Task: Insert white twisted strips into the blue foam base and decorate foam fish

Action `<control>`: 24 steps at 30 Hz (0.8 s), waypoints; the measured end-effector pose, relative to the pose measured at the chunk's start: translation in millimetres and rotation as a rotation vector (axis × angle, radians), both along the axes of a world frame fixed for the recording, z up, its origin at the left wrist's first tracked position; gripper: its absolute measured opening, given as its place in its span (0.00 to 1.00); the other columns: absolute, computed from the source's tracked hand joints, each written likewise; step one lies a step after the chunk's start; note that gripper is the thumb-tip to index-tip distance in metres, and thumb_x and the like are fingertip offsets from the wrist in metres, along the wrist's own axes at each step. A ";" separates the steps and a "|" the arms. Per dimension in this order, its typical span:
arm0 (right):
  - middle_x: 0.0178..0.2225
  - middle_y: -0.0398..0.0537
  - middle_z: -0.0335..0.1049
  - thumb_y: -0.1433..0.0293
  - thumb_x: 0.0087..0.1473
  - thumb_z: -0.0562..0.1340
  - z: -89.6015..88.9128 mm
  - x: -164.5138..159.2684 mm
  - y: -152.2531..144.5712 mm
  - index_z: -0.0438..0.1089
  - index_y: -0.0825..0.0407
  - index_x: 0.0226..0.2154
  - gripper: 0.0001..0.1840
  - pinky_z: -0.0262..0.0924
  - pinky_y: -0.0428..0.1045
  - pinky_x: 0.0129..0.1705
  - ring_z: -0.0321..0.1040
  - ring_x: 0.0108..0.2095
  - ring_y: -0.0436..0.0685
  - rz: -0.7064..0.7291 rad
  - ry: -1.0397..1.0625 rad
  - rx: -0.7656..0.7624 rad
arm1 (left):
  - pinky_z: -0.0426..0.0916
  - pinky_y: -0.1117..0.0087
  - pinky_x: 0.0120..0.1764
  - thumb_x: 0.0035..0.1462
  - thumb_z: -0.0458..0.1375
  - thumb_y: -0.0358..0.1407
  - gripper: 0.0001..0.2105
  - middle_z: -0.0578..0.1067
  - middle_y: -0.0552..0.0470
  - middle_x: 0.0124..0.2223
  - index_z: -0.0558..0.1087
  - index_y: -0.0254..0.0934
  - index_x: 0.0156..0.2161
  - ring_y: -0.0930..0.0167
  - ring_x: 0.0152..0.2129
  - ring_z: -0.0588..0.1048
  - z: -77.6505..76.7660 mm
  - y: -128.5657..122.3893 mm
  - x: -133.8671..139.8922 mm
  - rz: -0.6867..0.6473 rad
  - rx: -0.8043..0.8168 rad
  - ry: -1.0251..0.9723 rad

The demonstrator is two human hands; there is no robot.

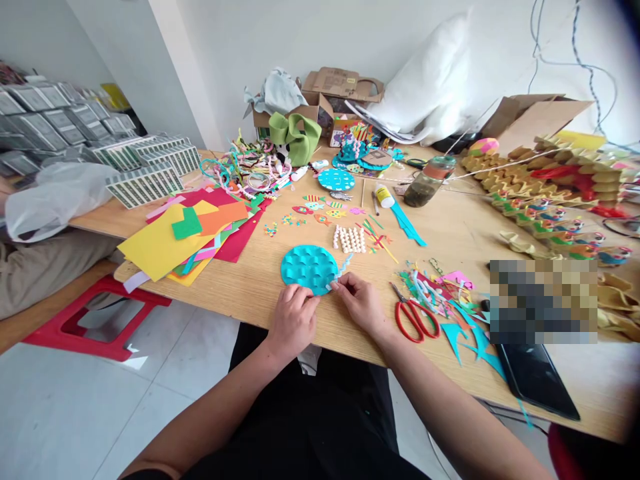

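A round turquoise disc (309,265) with rows of raised curved flaps lies flat near the table's front edge. My left hand (294,317) rests at its lower edge, fingers bent and pressed together; what they grip, if anything, is hidden. On the disc's right edge, my right hand (359,300) pinches a thin pale blue wavy strip (345,265), whose free end sticks up past the fingers. Beyond the disc sits a block of small white twisted pieces (349,239). Several colourful paper fish (323,219) lie farther back. Red-handled scissors (416,319) rest right of my right hand.
Coloured sheets (160,243) are stacked at left. Paper scraps (440,290) and a black phone (537,380) lie at right. Behind are a glue bottle (384,196), a jar (430,181) of dark contents and finished-looking discs (336,179). Egg trays (500,175) stand far right.
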State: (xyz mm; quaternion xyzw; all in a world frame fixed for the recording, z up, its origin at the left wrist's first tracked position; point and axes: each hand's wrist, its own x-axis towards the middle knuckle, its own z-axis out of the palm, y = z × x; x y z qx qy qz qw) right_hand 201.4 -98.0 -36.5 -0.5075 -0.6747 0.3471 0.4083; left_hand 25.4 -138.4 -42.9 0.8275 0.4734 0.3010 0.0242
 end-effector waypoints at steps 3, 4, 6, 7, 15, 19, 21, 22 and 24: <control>0.25 0.45 0.65 0.60 0.56 0.55 1.2 -2.1 -1.8 0.64 0.50 0.25 0.14 0.58 0.48 0.30 0.61 0.27 0.53 0.001 -0.055 0.061 | 0.65 0.59 0.43 0.56 0.51 0.25 0.13 0.72 0.46 0.39 0.74 0.36 0.43 0.63 0.40 0.65 0.4 0.5 0.3 0.002 0.008 -0.034; 0.26 0.46 0.65 0.60 0.57 0.55 1.4 -2.7 -2.4 0.64 0.50 0.25 0.14 0.58 0.48 0.31 0.62 0.28 0.53 0.004 -0.073 0.086 | 0.65 0.60 0.42 0.56 0.52 0.26 0.12 0.72 0.46 0.39 0.74 0.36 0.43 0.64 0.39 0.65 0.8 1.1 0.4 0.006 0.014 -0.058; 0.27 0.46 0.65 0.61 0.58 0.55 1.0 -3.6 -3.3 0.64 0.49 0.25 0.13 0.58 0.49 0.32 0.63 0.29 0.54 0.012 -0.109 0.132 | 0.66 0.61 0.42 0.57 0.53 0.28 0.10 0.72 0.47 0.37 0.75 0.36 0.41 0.65 0.38 0.66 2.2 3.3 0.3 0.026 0.030 -0.122; 0.26 0.46 0.65 0.61 0.58 0.55 0.5 -3.9 -3.5 0.63 0.49 0.25 0.13 0.58 0.49 0.33 0.63 0.29 0.54 0.015 -0.124 0.150 | 0.66 0.61 0.42 0.57 0.53 0.29 0.09 0.72 0.47 0.35 0.75 0.37 0.39 0.66 0.37 0.66 3.1 4.9 0.4 0.040 0.037 -0.154; 0.27 0.45 0.64 0.66 0.58 0.57 -2.4 -4.7 -4.9 0.63 0.49 0.26 0.10 0.58 0.49 0.33 0.62 0.30 0.54 0.035 -0.158 0.242 | 0.66 0.61 0.41 0.56 0.57 0.33 0.06 0.70 0.49 0.32 0.75 0.38 0.38 0.66 0.36 0.65 11.7 15.8 5.9 0.083 0.032 -0.190; 0.27 0.46 0.64 0.68 0.58 0.57 0.6 -4.4 -7.5 0.65 0.50 0.28 0.08 0.58 0.50 0.34 0.62 0.31 0.54 0.053 -0.193 0.290 | 0.65 0.61 0.42 0.56 0.56 0.30 0.08 0.70 0.49 0.33 0.75 0.38 0.40 0.66 0.37 0.66 15.0 19.4 9.7 0.080 0.007 -0.223; 0.28 0.47 0.64 0.69 0.58 0.56 2.3 -4.4 -8.5 0.64 0.50 0.28 0.08 0.59 0.50 0.34 0.61 0.32 0.55 0.062 -0.235 0.331 | 0.66 0.62 0.43 0.55 0.56 0.29 0.09 0.71 0.49 0.34 0.75 0.38 0.40 0.66 0.37 0.67 17.6 22.4 11.0 0.070 -0.023 -0.280; 0.28 0.47 0.64 0.69 0.58 0.55 2.8 -4.5 -9.0 0.64 0.50 0.28 0.08 0.59 0.51 0.35 0.61 0.32 0.55 0.069 -0.260 0.352 | 0.66 0.63 0.43 0.54 0.57 0.30 0.08 0.72 0.49 0.35 0.75 0.39 0.40 0.67 0.37 0.67 19.3 24.2 11.7 0.066 -0.044 -0.311; 0.29 0.49 0.64 0.71 0.58 0.54 3.3 -5.0 -9.7 0.64 0.50 0.28 0.08 0.59 0.52 0.36 0.60 0.33 0.56 0.087 -0.309 0.387 | 0.66 0.63 0.43 0.53 0.59 0.32 0.07 0.73 0.50 0.35 0.75 0.38 0.39 0.67 0.37 0.68 23.1 28.0 13.3 0.056 -0.088 -0.357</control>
